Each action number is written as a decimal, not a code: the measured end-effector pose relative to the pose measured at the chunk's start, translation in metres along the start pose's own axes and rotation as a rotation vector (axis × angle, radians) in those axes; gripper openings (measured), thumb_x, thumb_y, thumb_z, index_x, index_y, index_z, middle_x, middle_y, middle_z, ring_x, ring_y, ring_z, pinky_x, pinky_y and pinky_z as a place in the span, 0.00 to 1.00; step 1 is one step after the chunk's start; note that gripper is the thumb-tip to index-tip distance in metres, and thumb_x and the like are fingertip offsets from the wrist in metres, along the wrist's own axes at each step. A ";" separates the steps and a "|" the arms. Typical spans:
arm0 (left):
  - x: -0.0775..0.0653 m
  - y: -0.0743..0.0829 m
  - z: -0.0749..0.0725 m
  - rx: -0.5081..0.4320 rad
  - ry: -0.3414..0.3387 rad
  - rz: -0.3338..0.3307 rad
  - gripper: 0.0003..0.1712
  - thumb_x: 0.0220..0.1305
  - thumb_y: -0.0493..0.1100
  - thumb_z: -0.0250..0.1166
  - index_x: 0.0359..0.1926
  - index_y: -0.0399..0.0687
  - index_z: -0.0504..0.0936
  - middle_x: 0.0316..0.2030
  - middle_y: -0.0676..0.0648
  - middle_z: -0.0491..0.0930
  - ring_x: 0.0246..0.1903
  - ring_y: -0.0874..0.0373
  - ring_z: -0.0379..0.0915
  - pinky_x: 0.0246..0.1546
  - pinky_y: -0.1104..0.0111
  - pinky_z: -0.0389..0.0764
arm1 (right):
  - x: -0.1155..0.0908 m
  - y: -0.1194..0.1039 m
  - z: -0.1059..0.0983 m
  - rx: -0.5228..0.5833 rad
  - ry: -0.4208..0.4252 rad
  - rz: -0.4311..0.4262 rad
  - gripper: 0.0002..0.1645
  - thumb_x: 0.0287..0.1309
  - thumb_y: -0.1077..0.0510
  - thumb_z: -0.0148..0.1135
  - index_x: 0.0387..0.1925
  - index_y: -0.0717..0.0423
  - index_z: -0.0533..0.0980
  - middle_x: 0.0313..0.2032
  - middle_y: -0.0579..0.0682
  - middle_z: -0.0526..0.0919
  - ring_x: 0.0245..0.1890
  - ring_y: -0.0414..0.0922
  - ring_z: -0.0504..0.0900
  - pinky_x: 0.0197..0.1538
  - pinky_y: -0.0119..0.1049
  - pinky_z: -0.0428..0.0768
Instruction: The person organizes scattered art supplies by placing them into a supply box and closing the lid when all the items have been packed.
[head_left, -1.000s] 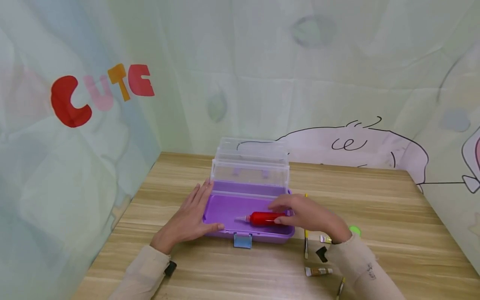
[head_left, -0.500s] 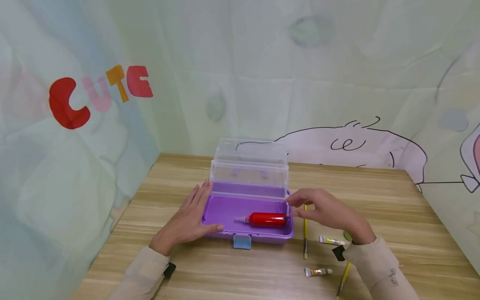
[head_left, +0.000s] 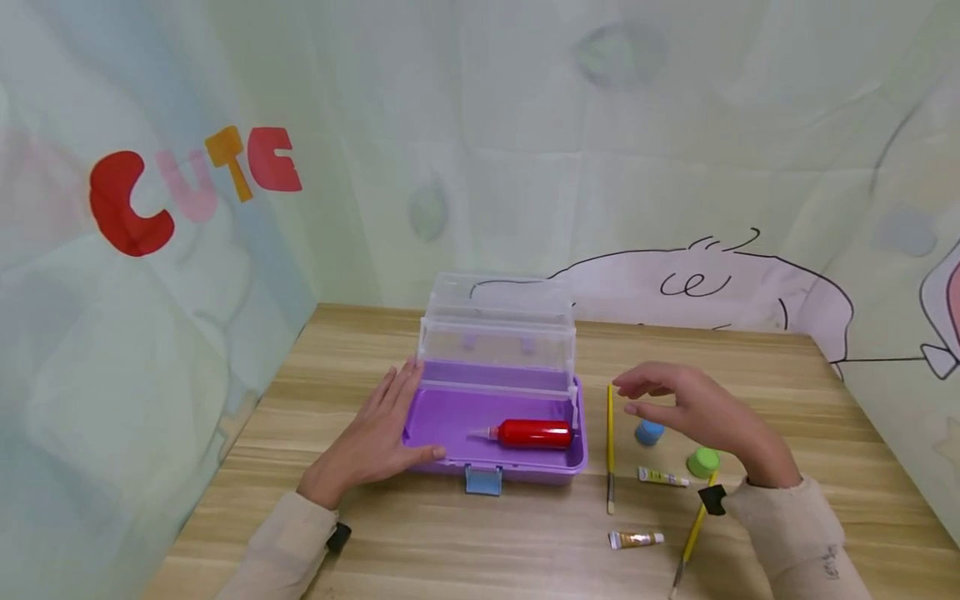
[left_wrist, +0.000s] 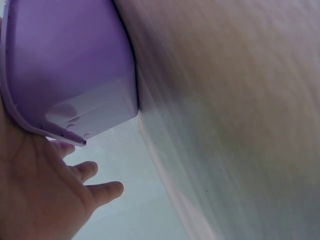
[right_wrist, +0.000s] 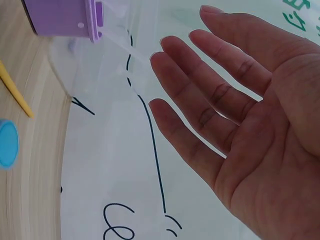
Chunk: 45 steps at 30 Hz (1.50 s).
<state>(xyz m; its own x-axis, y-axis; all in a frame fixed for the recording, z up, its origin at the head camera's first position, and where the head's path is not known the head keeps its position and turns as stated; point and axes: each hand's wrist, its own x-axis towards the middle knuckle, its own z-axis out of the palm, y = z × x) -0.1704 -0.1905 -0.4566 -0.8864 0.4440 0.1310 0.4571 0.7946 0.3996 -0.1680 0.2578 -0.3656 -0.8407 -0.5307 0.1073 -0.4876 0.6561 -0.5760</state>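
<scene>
Left hand (head_left: 375, 437), fingers straight, on left rim of purple plastic box (head_left: 540, 476); light pressure should do. Red cylindrical bottle (head_left: 535, 433) inside box. Right hand (head_left: 705, 406) relaxed, holding nothing, right of box. Any reach-in should avoid raised translucent plastic lid (head_left: 502, 304), box's back.

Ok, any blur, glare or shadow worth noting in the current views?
Head: fairly even light, nothing badly washed out; left wrist: wooden tabletop looks smeared, with a pale sheen on the purple box; right wrist: right hand reasonably crisp.

Box (head_left: 453, 414) open above, lid (head_left: 497, 324) (see-through) blocking behind
</scene>
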 end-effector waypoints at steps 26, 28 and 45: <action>-0.002 -0.001 0.001 -0.018 -0.004 -0.011 0.72 0.55 0.75 0.66 0.82 0.49 0.33 0.82 0.41 0.36 0.79 0.37 0.33 0.76 0.41 0.45 | -0.022 0.013 0.011 0.030 -0.073 0.033 0.16 0.67 0.54 0.67 0.54 0.47 0.81 0.50 0.40 0.86 0.46 0.36 0.84 0.53 0.39 0.84; -0.001 0.000 0.000 -0.021 -0.002 -0.006 0.72 0.55 0.76 0.66 0.82 0.49 0.34 0.82 0.42 0.36 0.79 0.38 0.33 0.77 0.42 0.45 | -0.022 0.014 0.013 0.033 -0.074 0.026 0.16 0.66 0.54 0.67 0.54 0.48 0.81 0.49 0.41 0.86 0.46 0.36 0.84 0.53 0.40 0.84; -0.001 -0.002 0.000 -0.011 0.002 -0.005 0.72 0.54 0.77 0.65 0.82 0.49 0.33 0.82 0.42 0.36 0.79 0.38 0.33 0.76 0.41 0.46 | -0.018 0.019 0.032 -0.033 -0.109 -0.094 0.13 0.63 0.62 0.69 0.49 0.51 0.83 0.46 0.46 0.87 0.44 0.36 0.84 0.48 0.42 0.86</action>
<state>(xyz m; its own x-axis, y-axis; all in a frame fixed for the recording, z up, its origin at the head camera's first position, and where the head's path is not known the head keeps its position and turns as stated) -0.1706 -0.1924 -0.4570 -0.8888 0.4392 0.1308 0.4518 0.7921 0.4105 -0.1545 0.2628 -0.4042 -0.7611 -0.6448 0.0697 -0.5723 0.6171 -0.5401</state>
